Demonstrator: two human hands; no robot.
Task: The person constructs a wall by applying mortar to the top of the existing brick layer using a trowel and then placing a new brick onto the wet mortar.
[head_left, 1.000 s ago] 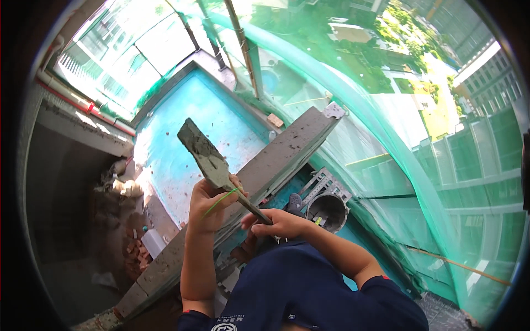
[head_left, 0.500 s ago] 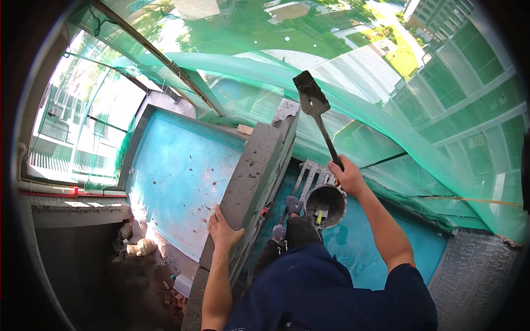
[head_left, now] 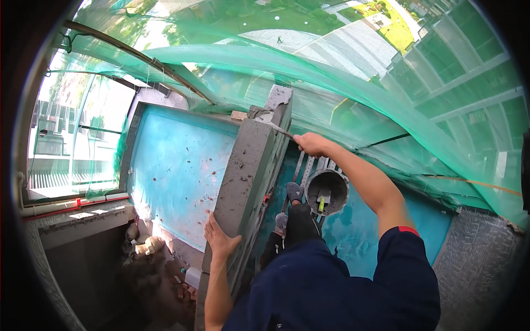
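My left hand rests with its fingers apart on the near part of a grey block wall, which runs away from me. My right hand is closed round the handle of a trowel, whose blade lies at the wall's far end, beside a patch of grey mortar. A short raised block stands past that patch. Below my right arm a grey bucket holds a tool with a yellow-green handle.
A blue-coated floor with scattered debris lies left of the wall, another lies right. My feet are on a slotted metal platform beside the bucket. Green netting covers the drop beyond. A dark opening, pipes, sacks and broken bricks are lower left.
The trowel went from both hands to my right hand alone, was held up over the netting, and has come down onto the wall's far end. My left hand moved onto the wall.
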